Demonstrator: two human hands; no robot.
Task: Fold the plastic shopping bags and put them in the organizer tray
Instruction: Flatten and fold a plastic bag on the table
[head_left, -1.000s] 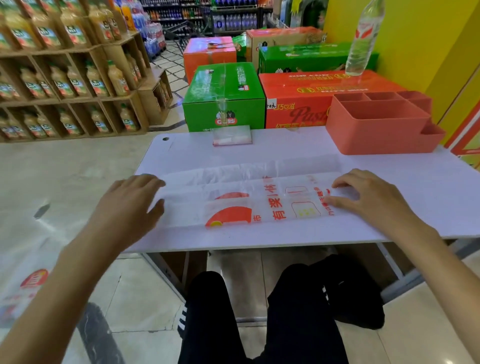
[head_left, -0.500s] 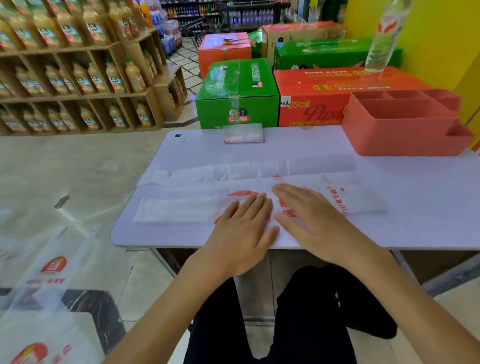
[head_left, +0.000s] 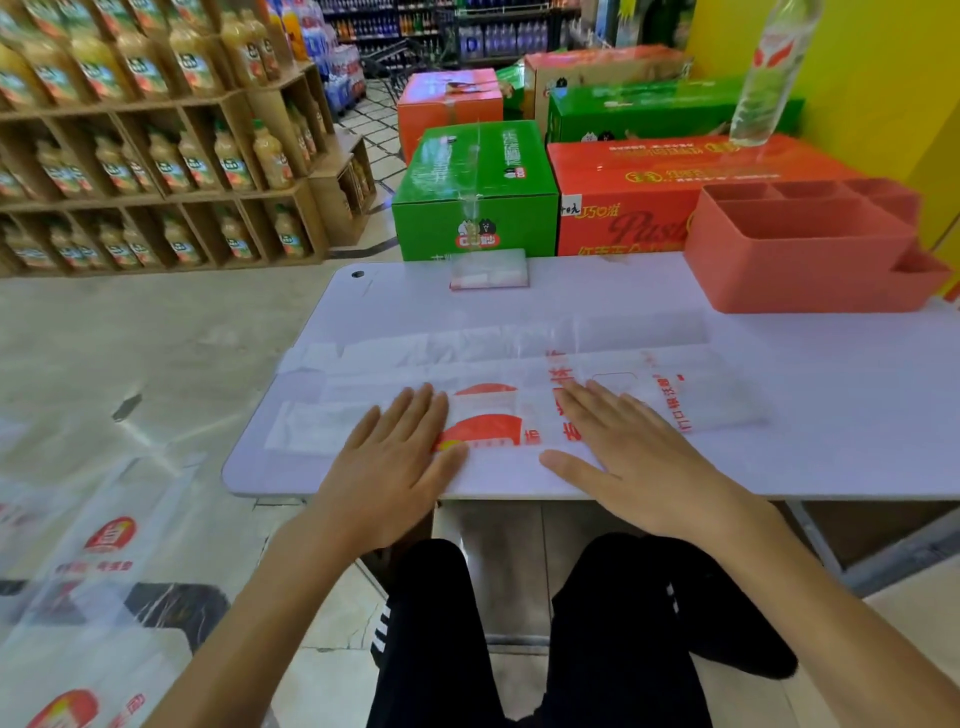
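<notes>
Nearest the table (head_left: 831, 395) edge, the left hand (head_left: 395, 462) and right hand (head_left: 631, 452) press flat, fingers straight and slightly spread, on a plastic bag (head_left: 498, 410) folded into a long strip. Beyond it lies a small folded bag (head_left: 489, 270). At the table's far right, the organizer tray (head_left: 810, 260) appears unfilled; more bags (head_left: 88, 571) wait left of the table.

Bag (head_left: 519, 395) lies flat lengthwise across the tabletop (head_left: 831, 441), near the front edge. Left hand (head_left: 395, 467) rests flat on the bag left of centre, right hand (head_left: 639, 457) flat on it right of centre, the two apart. Folded bag (head_left: 489, 269) sits at the tabletop's back edge, centre. Tray (head_left: 800, 265) sits on the back right corner. Boxes (head_left: 475, 192) stand behind the tabletop, bottle (head_left: 769, 78) on one at right. Shelves (head_left: 156, 156) far left. More bags (head_left: 88, 597) on the floor, lower left.
</notes>
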